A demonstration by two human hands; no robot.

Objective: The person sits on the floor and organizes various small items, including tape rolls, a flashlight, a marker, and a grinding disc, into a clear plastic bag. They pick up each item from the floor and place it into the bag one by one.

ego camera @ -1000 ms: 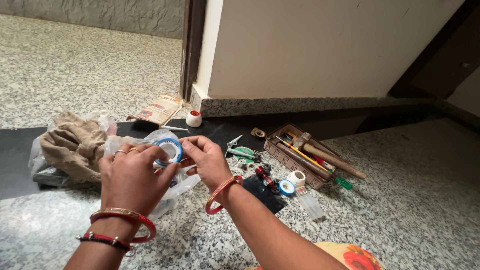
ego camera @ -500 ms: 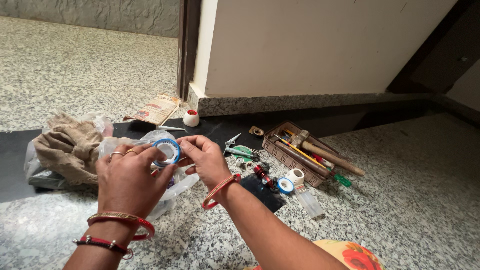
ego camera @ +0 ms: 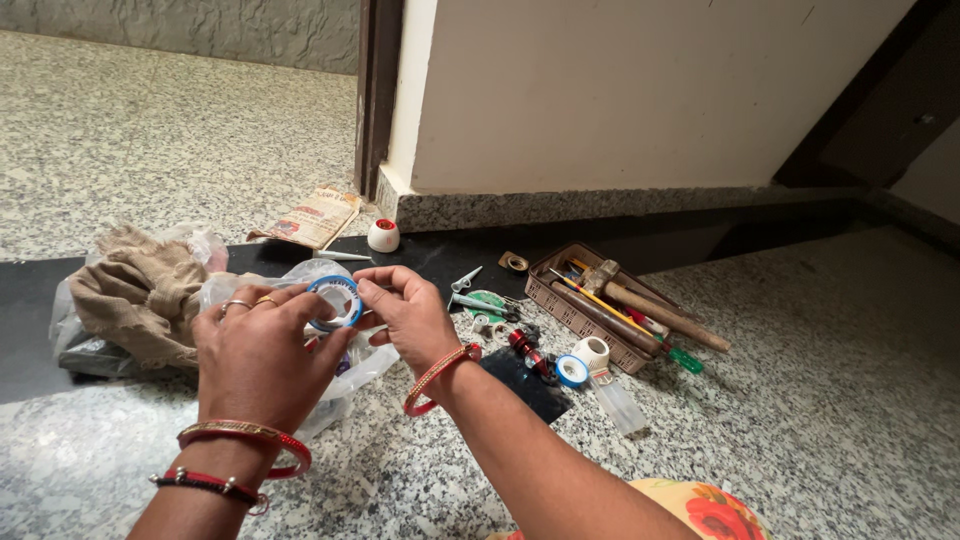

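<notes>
Two hands work together over a speckled granite floor (ego camera: 820, 400), beside a white wall (ego camera: 620, 90) with a stone skirting. At the left lies a crumpled beige cloth (ego camera: 140, 290) on a clear plastic bag (ego camera: 345, 385). At the right stands a brown plastic basket (ego camera: 575, 310) that holds a wooden-handled hammer (ego camera: 650, 305) and a screwdriver, and small parts are scattered around it: a second blue tape spool (ego camera: 572, 371), a white fitting, a small white cap with a red top (ego camera: 383, 236).

The left hand (ego camera: 262, 350) grasps a blue spool of white thread-seal tape (ego camera: 334, 301) at its rim, with the fingers curled behind it. The right hand (ego camera: 408, 312) pinches at the front edge of the same spool with thumb and forefinger. The spool is lifted above the plastic bag, between both hands.

I judge that the step in hand is to find and free the loose end of the tape. The next move seems to need a fine nail grip on the thin film and a slow pull, while the left hand keeps the spool firm; such tape is thin and can stretch or tear easily.
</notes>
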